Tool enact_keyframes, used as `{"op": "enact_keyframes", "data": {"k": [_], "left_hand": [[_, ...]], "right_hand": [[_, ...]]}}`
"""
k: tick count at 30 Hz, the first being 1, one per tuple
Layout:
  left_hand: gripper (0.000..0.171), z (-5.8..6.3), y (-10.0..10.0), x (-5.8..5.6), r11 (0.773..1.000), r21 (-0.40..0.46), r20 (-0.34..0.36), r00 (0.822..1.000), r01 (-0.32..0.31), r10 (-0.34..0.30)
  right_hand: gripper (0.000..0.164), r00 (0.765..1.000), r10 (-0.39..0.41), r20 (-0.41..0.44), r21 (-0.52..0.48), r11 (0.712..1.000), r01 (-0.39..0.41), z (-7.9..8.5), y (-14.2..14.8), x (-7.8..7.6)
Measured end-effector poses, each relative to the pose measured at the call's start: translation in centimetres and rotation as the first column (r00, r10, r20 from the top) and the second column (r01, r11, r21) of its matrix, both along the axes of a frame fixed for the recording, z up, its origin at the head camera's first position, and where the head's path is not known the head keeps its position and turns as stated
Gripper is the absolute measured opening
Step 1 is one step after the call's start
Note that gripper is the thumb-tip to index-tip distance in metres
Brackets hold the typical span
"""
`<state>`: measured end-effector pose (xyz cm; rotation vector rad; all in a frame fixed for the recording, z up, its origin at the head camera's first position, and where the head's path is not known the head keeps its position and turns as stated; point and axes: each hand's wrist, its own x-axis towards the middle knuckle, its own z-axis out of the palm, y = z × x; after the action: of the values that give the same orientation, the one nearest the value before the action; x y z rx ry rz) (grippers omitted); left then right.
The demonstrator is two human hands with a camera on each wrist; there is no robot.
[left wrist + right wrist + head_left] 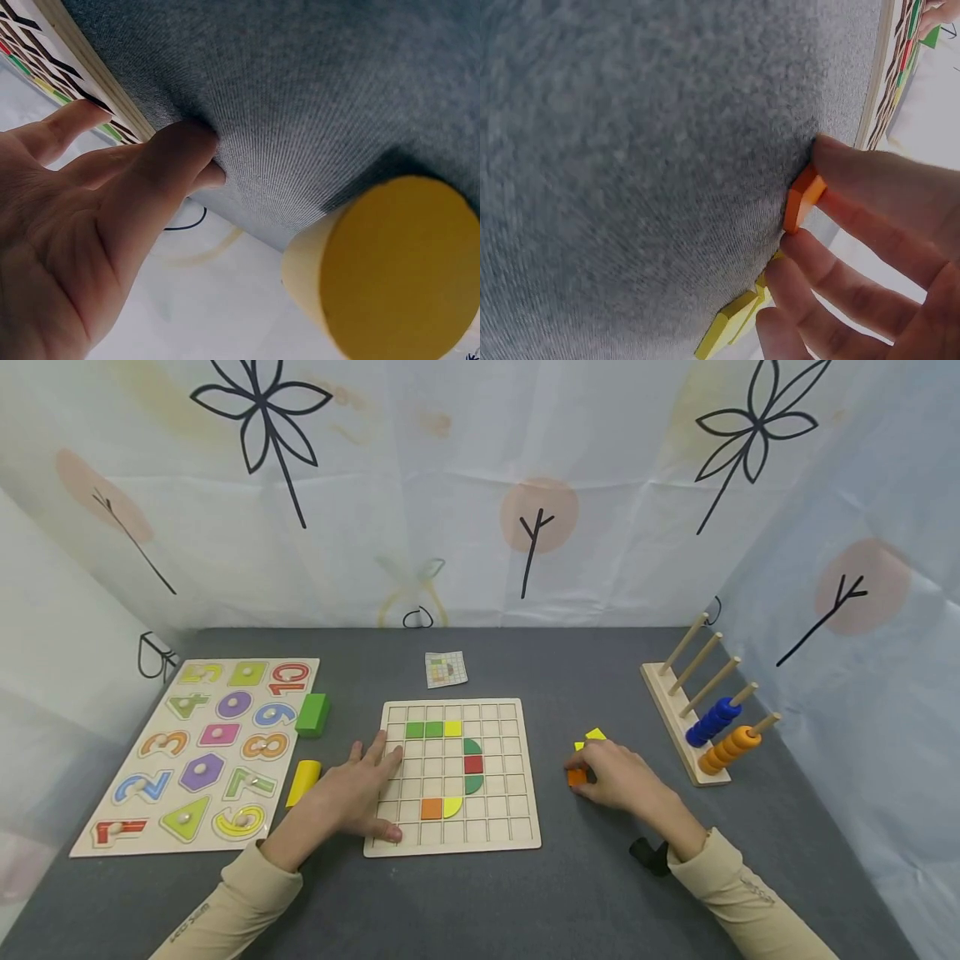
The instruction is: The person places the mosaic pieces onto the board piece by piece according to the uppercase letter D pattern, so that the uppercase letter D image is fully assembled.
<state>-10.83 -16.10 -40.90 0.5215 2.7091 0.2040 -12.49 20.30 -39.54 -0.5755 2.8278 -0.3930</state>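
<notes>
A wooden grid board [502,832] lies flat in the middle, with green, yellow, red and orange tiles in some of its squares. My left hand [351,793] rests on the board's left edge, fingers spread. In the left wrist view, a yellow cylinder [405,270] lies beside that hand. To the right of the board, my right hand [624,779] pinches a small orange tile [804,196] between thumb and fingers, low at the tabletop. Yellow tiles [596,734] lie just beyond it, partly hidden by the fingers.
A number-and-shape puzzle board [176,727] lies at left, with a green block [312,715] at its right edge. A small pattern card [446,669] lies behind the grid. At right stands a peg stand [678,718] with blue and orange rings. A black object [649,857] is near the right wrist.
</notes>
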Motion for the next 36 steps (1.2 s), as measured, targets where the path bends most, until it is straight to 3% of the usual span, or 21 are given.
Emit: {"op": "enact_keyframes", "data": {"k": [12,23,30,36], "left_hand": [[0.122,0.1,-0.5,-0.5,0.999,0.024,0.014,0.999,0.032,-0.033],[0.13,0.6,-1.1,-1.0,0.997,0.065,0.08,0.996,0.04,-0.045],[0.132,0.6,-1.0,-0.9,0.998,0.057,0.092,0.995,0.041,-0.046],[0.132,0.4,-0.7,-0.8,0.999,0.046,0.088,0.996,0.026,-0.03]], "right_hand": [[0.02,0.995,0.043,-0.094,-0.036,0.998,-0.046,-0.5,-1.1,0.1],[0.013,0.986,0.11,-0.128,-0.079,0.99,-0.121,0.0,-3.8,-0.2],[0.019,0.991,0.108,-0.078,-0.077,0.991,-0.114,0.4,-6.9,-0.3],[0.02,0.985,0.16,-0.056,-0.125,0.978,-0.166,0.6,-9.5,-0.3]]}}
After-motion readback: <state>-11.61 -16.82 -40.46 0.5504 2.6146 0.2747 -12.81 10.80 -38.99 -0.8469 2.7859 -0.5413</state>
